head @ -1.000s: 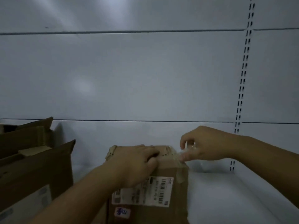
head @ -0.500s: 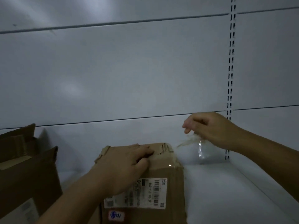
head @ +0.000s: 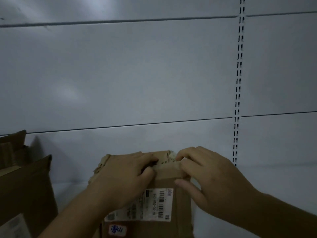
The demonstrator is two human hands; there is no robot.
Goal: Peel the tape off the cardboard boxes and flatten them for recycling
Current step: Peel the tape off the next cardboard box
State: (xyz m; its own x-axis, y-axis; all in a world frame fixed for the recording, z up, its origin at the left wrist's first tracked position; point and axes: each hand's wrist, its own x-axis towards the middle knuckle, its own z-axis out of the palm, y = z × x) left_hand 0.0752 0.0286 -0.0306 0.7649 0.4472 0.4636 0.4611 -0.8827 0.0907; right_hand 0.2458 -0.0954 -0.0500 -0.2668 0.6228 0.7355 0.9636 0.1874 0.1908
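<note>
The box (head: 169,176) stands unflattened under both hands, ragged tape (head: 171,159) left on its top edge; the left hand (head: 127,176) grips the top, while the right hand (head: 205,174) picks at the tape with curled fingertips, its hold on the tape unclear.

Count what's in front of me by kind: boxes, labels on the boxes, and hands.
Cardboard boxes: 2, middle box, left box
Labels: 3, barcode label, handwritten sticker, pale label on left box
Hands: 2, left hand, right hand
Total: 7
</note>
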